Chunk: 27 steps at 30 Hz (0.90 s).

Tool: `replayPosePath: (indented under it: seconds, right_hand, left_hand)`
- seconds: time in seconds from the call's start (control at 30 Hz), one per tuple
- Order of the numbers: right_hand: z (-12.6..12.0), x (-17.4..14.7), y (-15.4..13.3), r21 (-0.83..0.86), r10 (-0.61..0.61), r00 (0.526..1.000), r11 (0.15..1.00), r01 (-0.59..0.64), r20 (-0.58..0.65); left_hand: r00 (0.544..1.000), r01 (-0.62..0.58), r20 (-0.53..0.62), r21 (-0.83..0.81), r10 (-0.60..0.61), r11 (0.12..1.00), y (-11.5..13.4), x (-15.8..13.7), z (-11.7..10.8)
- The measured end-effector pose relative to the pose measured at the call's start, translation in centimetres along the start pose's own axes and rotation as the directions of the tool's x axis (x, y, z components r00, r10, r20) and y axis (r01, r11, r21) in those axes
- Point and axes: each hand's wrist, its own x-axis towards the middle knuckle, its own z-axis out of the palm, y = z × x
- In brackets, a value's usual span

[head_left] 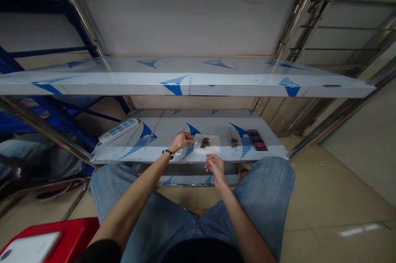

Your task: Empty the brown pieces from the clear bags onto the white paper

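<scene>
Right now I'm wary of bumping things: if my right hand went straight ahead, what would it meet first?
Probably the clear bag of dark bits, lying on the shelf just beyond the right hand; depth is unclear.

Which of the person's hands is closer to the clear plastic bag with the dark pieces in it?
Left. The left hand pinches the left edge of the clear plastic bag; the right hand hovers just in front of it, apart.

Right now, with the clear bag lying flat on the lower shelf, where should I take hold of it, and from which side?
Take the clear bag by its left edge, coming from the left, where the left hand already pinches it. The bag lies flat on the lower shelf, so only an edge gives a grip. The dark pieces sit mid-bag, leaving that edge thin. The right hand hovers near the front edge.
</scene>
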Motion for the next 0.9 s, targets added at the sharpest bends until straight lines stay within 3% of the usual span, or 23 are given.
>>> replayPosePath:
  seconds: [0.17,0.3,0.53,0.9]
  right_hand:
    - [0.0,0.0,0.4,0.023,-0.009,0.999,1.000,0.010,-0.035]
    - [-0.1,0.2,0.6,0.039,-0.036,0.994,0.998,0.040,-0.099]
    - [-0.1,0.2,0.7,0.038,-0.052,0.994,0.998,0.056,-0.092]
    - [0.0,0.1,0.6,0.012,-0.028,0.996,1.000,0.029,-0.087]
  left_hand:
    - [0.985,-0.135,0.146,0.279,0.097,0.951,3.5,5.6,2.3]
    - [0.967,-0.220,0.211,0.415,0.142,0.883,5.6,7.6,5.0]
    - [0.939,-0.290,0.324,0.567,0.114,0.771,6.0,8.1,7.6]
    - [0.922,-0.326,0.386,0.725,0.033,0.607,6.1,7.9,8.6]
